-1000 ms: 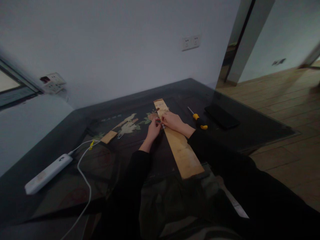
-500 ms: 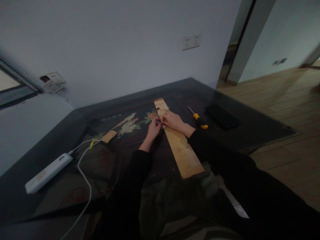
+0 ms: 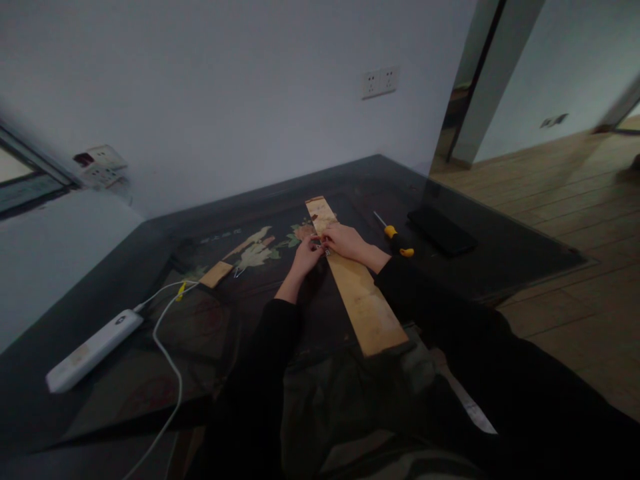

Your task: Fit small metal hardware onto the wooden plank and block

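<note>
A long, narrow wooden board [image 3: 365, 303] lies slantwise on the dark table, its near end at the table's front edge. My left hand [image 3: 306, 255] is at the board's left edge, fingers pinched around something small and partly hidden. Across the board rests my right hand [image 3: 345, 241], its fingertips closed close to the left ones; what they grip is covered. A small shiny metal piece [image 3: 327, 252] shows at the board's edge just below the fingertips, too small to name. Right of the board lies a screwdriver [image 3: 395, 238] with a yellow and black handle.
A black flat object [image 3: 442, 230], perhaps a phone, lies at the right. On the left are a small wooden block [image 3: 216, 274], a white power bank [image 3: 95, 350] and its white cable [image 3: 173, 360], which hangs over the front edge. Wall sockets [image 3: 380, 83] are behind the table.
The view has shifted slightly. Both hands stay together at the board's left edge, with only small finger movement; the board and tools keep their places.
</note>
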A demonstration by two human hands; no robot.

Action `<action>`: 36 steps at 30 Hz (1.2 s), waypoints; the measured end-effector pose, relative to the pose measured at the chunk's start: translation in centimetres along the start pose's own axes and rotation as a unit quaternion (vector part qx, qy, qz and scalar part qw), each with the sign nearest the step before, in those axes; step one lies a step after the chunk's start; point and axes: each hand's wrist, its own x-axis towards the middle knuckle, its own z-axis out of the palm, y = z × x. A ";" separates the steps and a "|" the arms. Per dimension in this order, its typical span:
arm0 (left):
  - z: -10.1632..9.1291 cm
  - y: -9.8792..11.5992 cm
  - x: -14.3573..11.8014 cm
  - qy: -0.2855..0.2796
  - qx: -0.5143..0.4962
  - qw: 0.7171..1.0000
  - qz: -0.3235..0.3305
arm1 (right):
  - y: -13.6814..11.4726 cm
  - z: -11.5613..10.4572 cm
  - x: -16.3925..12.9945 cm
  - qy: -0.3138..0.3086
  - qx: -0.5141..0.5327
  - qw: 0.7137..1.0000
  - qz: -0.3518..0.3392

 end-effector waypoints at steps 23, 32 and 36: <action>-0.3 0.6 -0.3 0.012 -0.030 0.999 -0.013 | -0.3 -0.3 -0.2 0.013 0.030 0.999 -0.002; -0.4 1.4 -0.6 0.018 -0.030 0.999 -0.026 | -0.4 -0.4 -0.2 0.022 0.050 0.998 0.007; -0.5 1.8 -0.9 0.002 -0.065 0.997 -0.033 | -0.5 -0.4 -0.3 0.022 0.062 0.998 0.006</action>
